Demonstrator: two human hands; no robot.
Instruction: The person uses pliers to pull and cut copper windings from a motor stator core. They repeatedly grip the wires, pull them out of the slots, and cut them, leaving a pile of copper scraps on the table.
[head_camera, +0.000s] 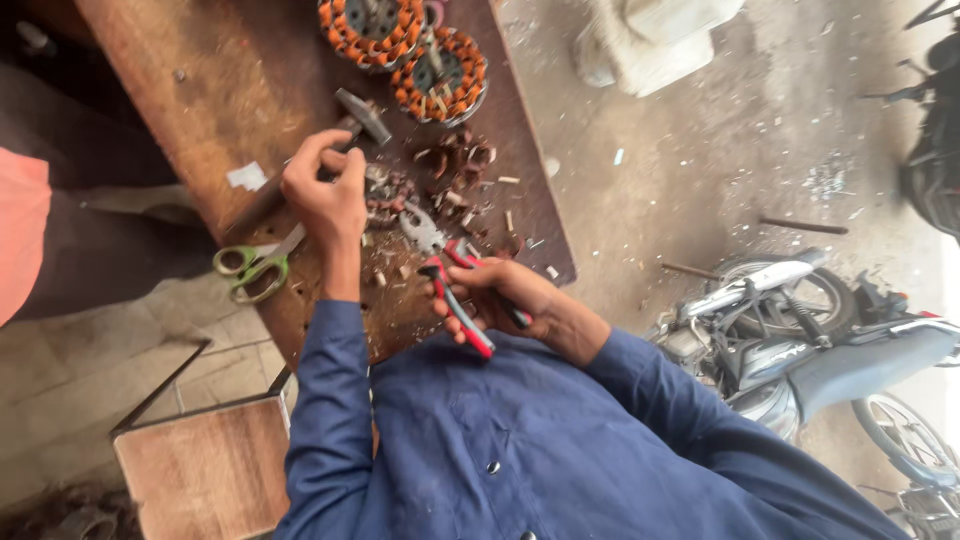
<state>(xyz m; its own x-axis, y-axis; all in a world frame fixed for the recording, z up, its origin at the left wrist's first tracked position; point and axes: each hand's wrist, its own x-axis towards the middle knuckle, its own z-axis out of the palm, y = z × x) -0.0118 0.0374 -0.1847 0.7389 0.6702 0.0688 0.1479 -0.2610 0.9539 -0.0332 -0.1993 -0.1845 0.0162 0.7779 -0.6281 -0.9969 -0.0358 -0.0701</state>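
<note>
Right hand (500, 297) grips red-handled steel pliers (447, 272); left hand (325, 190) closed around a wooden-handled hammer (345, 120), on the brown wooden workbench (220, 80), green-handled scissors (255, 265) left.

Wooden bench (200, 90), scissors (255, 265) (green-handled), stators (405, 50)

Both arms, in blue sleeves, reach forward over the bench (200, 90). The left hand (325, 190) is farther out, fingers curled shut, forearm bare and straight. The right hand (500, 295) sits nearer the bench's edge, fingers clenched, wrist bent inward.
</note>
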